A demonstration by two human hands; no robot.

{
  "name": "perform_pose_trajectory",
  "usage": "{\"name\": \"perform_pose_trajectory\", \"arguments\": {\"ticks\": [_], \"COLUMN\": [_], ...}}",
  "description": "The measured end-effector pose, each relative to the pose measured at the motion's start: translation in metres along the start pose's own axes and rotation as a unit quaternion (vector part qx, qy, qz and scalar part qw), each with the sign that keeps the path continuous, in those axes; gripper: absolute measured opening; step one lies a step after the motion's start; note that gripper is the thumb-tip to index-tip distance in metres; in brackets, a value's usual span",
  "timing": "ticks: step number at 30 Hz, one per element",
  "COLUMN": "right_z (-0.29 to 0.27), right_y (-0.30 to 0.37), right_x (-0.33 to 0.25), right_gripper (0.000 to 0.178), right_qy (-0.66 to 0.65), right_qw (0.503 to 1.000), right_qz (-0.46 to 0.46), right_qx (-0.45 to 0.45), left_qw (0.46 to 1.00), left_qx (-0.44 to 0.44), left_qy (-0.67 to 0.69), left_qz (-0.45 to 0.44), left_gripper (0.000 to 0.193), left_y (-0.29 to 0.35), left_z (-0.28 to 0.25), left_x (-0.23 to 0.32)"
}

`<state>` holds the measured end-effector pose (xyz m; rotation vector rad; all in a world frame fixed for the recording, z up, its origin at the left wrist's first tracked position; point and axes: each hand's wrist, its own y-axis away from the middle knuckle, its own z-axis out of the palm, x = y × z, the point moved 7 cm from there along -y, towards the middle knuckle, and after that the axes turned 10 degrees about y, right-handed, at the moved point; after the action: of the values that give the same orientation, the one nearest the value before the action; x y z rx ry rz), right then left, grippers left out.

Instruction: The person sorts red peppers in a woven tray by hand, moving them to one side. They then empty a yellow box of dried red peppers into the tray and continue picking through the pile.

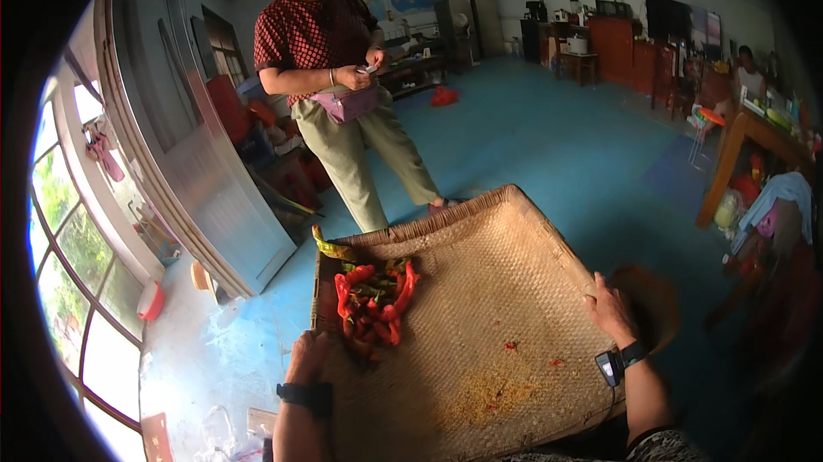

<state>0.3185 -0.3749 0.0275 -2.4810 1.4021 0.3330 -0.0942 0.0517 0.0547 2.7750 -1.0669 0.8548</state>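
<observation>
I hold a large rectangular woven bamboo tray (pixel 506 291) in front of me. My left hand (pixel 309 356) is closed on its left rim, and my right hand (pixel 610 309) grips the right rim. Red chili peppers (pixel 396 308) lie in a pile at the tray's far left, mixed with darker green bits. One yellow-green pepper (pixel 333 245) rests at the far left corner, against the rim. Pale seeds (pixel 493 395) are scattered over the near part, with a few red scraps (pixel 511 345) beside them.
Beyond the tray stands a person (pixel 343 93) with a purple waist bag, both hands on something small and whitish. A metal door (pixel 223 196) is at the left. Another person (pixel 750 76) is at the far right, near a wooden table (pixel 737 141). A red bag (pixel 443 97) lies on the blue floor.
</observation>
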Motion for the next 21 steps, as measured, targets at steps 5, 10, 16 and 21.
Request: {"name": "perform_pose_trajectory", "arguments": {"ticks": [5, 10, 16, 21], "right_z": [-0.005, -0.01, -0.006, -0.01], "right_y": [0.002, 0.003, -0.001, -0.002], "right_x": [-0.009, -0.013, -0.006, -0.011], "right_gripper": [0.061, 0.061, 0.058, 0.057], "right_qy": [0.019, 0.006, 0.008, -0.017], "right_qw": [1.0, 1.0, 1.0, 1.0], "right_qz": [-0.011, 0.004, -0.02, -0.025], "right_qx": [0.001, -0.01, 0.005, -0.009], "left_qw": [0.991, 0.991, 0.976, 0.931], "left_qx": [0.052, 0.071, 0.04, -0.025], "left_qy": [0.078, 0.092, 0.172, 0.324], "left_qz": [-0.093, -0.062, -0.13, -0.165], "left_gripper": [0.039, 0.039, 0.037, 0.035], "left_y": [0.009, 0.008, 0.012, 0.008], "left_z": [-0.006, -0.008, -0.012, 0.007], "left_x": [-0.013, -0.02, 0.002, -0.04]}}
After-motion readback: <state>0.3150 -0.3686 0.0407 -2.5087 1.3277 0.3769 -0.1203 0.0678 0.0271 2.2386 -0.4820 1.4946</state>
